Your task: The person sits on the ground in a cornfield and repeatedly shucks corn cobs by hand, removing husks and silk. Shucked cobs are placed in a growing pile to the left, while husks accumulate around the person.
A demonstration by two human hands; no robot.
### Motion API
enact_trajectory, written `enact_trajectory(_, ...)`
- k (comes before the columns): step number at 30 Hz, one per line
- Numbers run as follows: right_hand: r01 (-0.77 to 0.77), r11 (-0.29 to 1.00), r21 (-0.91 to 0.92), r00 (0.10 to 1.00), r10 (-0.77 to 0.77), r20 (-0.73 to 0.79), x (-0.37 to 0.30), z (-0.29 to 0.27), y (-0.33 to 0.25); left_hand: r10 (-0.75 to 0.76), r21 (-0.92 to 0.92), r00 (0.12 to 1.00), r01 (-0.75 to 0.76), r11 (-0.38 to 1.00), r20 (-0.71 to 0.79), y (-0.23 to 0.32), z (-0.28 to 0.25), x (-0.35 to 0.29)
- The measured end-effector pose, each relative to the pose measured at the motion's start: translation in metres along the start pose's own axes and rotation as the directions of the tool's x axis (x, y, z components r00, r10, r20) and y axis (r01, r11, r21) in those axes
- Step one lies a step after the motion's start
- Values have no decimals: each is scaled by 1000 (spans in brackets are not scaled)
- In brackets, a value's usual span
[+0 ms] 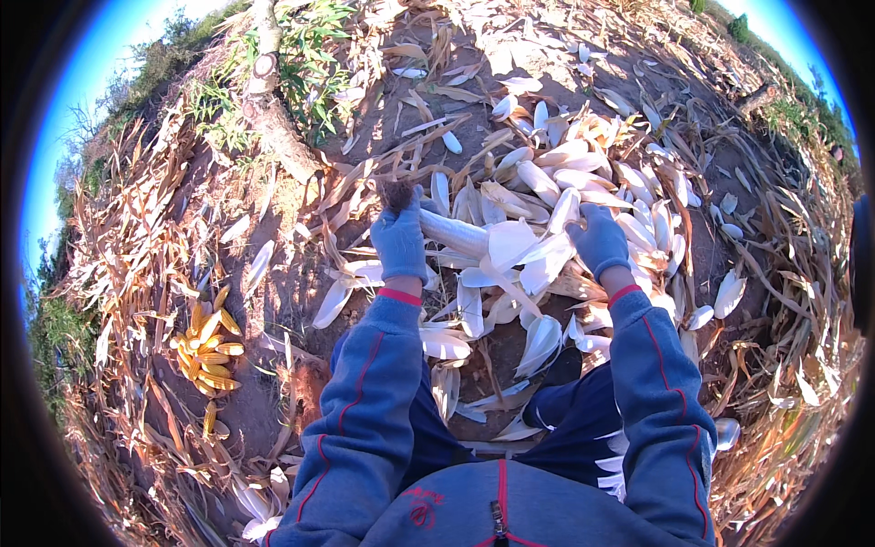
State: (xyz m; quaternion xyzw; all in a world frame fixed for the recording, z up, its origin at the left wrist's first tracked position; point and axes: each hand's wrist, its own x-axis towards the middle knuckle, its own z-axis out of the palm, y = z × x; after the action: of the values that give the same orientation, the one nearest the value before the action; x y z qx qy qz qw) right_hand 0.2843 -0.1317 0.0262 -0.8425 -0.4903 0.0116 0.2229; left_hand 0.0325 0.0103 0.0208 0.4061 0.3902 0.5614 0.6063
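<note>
My left hand (399,239), in a grey-blue glove, is closed around the end of a corn ear (456,234) with dark silk (396,194) sticking out past the fingers. The ear points right, and pale husk leaves flare open at its far end. My right hand (599,241), gloved alike, has its fingers curled at the edge of a whitish corn husk (549,262) that spreads from the ear. Its fingertips are partly hidden. Under and beyond both hands lies a heap of pale husks (583,169).
Several yellow corn cobs (208,351) lie piled on the ground to the left. A cut trunk (273,128) with green leaves rises at the far left. Dry stalks (775,301) cover the right side. My legs (583,401) flank the near husks.
</note>
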Motion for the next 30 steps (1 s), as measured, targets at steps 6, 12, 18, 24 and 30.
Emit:
enact_trajectory(6, 344, 870, 354, 890, -422, 172, -16, -8, -83, -55, 152, 995, 42, 987, 82, -17, 16, -15)
enact_trajectory(12, 172, 886, 431, 813, -375, 446, -18, 2, -72, -248, 122, 934, 223, 967, 257, 14, 20, -27)
enact_trajectory(18, 98, 773, 626, 696, -503, 512, -18, -6, -68, -269, 86, 904, 255, 963, 332, 12, 13, -29)
enact_trajectory(24, 96, 663, 743, 673, -593, 442, -15, -2, -68, -439, -23, 833, 473, 881, 337, 10, 15, -34)
enact_trajectory(30, 143, 802, 579, 891, -360, 278, -21, 3, -84, -444, -268, 871, 488, 831, 209, -4, 20, -27)
